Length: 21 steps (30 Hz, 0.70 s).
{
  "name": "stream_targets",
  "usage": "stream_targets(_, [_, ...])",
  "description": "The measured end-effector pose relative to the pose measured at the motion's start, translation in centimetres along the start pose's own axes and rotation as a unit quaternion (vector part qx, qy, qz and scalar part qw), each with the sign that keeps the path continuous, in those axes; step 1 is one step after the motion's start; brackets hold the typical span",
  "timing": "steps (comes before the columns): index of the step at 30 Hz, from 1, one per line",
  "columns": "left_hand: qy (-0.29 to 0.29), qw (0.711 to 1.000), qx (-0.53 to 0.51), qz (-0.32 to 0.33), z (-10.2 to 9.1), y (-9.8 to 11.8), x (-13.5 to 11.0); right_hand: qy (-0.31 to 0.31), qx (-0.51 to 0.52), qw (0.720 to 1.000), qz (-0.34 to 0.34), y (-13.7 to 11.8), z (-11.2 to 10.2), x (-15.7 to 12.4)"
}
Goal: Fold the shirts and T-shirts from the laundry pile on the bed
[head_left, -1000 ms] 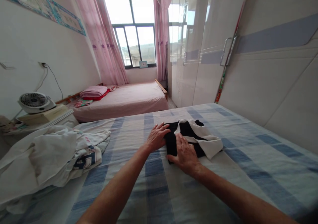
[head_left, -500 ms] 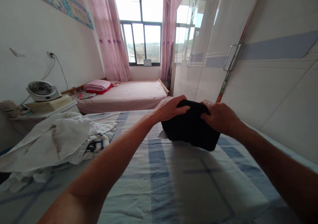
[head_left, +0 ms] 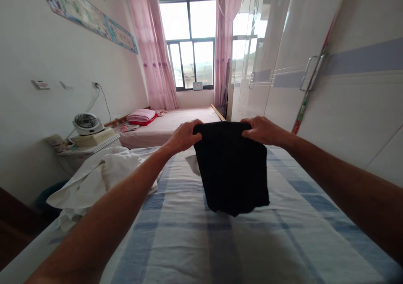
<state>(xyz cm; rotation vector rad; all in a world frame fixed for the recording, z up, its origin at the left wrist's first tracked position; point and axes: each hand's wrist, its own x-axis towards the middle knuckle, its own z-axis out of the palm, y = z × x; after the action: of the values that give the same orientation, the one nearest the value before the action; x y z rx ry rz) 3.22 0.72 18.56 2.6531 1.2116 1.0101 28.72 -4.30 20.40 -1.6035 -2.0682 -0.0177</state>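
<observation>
A folded black garment hangs in the air above the blue-checked bed. My left hand grips its top left corner with closed fingers. My right hand grips the top right corner the same way. A bit of white cloth shows behind the garment's left edge. Its lower edge hangs just above the sheet.
A heap of white clothes lies on the bed's left side. A small fan stands on a bedside table at the left wall. A pink bed lies under the window. White wardrobe doors run along the right.
Both hands picked the black and white garment off the bed and raised it; it now hangs down unfurled between them. The camera has tilted up.
</observation>
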Motion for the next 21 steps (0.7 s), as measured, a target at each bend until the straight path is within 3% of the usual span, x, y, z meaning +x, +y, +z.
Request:
stream_targets(2, [0.086, 0.996, 0.027, -0.021, 0.1, -0.1, 1.4, 0.058, -0.064, 0.996, -0.021, 0.2, 0.2, 1.7])
stream_targets(4, [0.144, 0.989, -0.013, -0.035, -0.2, 0.1, 2.6, 0.117, -0.1, 0.987, -0.041, 0.2, 0.1, 2.7])
stream_targets(9, [0.215, 0.95, -0.226, -0.024, -1.1, -0.1, 3.3, 0.262, -0.013, 0.961, -0.091, -0.1, -0.2, 2.4])
stream_targets(15, [0.203, 0.928, -0.308, -0.043, -2.2, -0.1, 3.4, 0.339, 0.17, 0.922, -0.079, 0.8, 0.4, 2.8])
stream_targets(18, [0.181, 0.923, -0.334, -0.058, -2.6, 0.5, 3.5, 0.37, 0.204, 0.906, -0.035, 1.1, 0.6, 2.9])
stream_targets(21, [0.17, 0.916, -0.354, -0.079, -2.5, 0.7, 3.2, 0.361, 0.228, 0.904, 0.002, 0.9, 0.7, 2.3])
